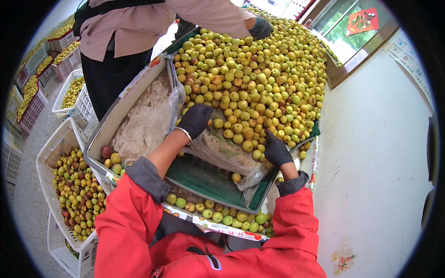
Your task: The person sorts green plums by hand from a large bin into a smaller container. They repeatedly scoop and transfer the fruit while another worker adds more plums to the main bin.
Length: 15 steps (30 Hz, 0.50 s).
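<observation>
A large heap of small round yellow-green fruit, possibly jujubes (243,80), spreads before me, some with reddish-brown patches. My left hand (196,120), in a dark glove, is at the heap's near left edge, over plastic sheeting; its fingers are curled and a bit of fruit shows beside them, but a grip cannot be told. My right hand (277,149), gloved too, touches the near right edge of the heap, its fingertips partly hidden against the fruit. Between both hands lies clear plastic sheeting (222,153) with leaves on it, above a green-lined tray (205,179).
A co-worker's gloved hand (261,28) rests on the far side of the heap. White plastic crates (43,156) of fruit stand at the left on the floor. A shallow bin (139,114) holds a few fruits. A white wall (368,146) rises at the right, near a window.
</observation>
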{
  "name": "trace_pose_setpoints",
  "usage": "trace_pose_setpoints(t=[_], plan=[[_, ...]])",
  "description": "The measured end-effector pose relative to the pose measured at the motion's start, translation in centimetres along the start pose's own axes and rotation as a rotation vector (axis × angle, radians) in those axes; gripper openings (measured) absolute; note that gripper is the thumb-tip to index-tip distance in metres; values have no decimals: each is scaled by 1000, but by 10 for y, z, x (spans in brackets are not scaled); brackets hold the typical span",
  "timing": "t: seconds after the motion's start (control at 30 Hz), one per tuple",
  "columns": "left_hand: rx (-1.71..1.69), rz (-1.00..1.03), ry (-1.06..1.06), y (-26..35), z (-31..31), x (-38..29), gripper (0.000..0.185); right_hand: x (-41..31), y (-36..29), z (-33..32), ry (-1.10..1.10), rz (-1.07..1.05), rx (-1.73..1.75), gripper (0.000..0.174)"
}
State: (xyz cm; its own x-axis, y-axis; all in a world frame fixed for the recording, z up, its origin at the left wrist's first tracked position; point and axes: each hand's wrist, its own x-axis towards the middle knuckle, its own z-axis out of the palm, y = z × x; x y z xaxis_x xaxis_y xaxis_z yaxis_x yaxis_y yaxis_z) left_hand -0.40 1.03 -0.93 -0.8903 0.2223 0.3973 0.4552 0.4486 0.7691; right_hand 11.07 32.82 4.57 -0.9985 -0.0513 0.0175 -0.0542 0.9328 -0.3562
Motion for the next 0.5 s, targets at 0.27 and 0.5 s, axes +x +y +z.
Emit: trace_pose_setpoints(t=[0.27,0.5], plan=[[-195,-110,-130,11,2,4,36,57,-57,16,-125,-54,419,84],[-228,-184,-124,-1,-6,8,45,60,-125,26,-184,-258,520,80]])
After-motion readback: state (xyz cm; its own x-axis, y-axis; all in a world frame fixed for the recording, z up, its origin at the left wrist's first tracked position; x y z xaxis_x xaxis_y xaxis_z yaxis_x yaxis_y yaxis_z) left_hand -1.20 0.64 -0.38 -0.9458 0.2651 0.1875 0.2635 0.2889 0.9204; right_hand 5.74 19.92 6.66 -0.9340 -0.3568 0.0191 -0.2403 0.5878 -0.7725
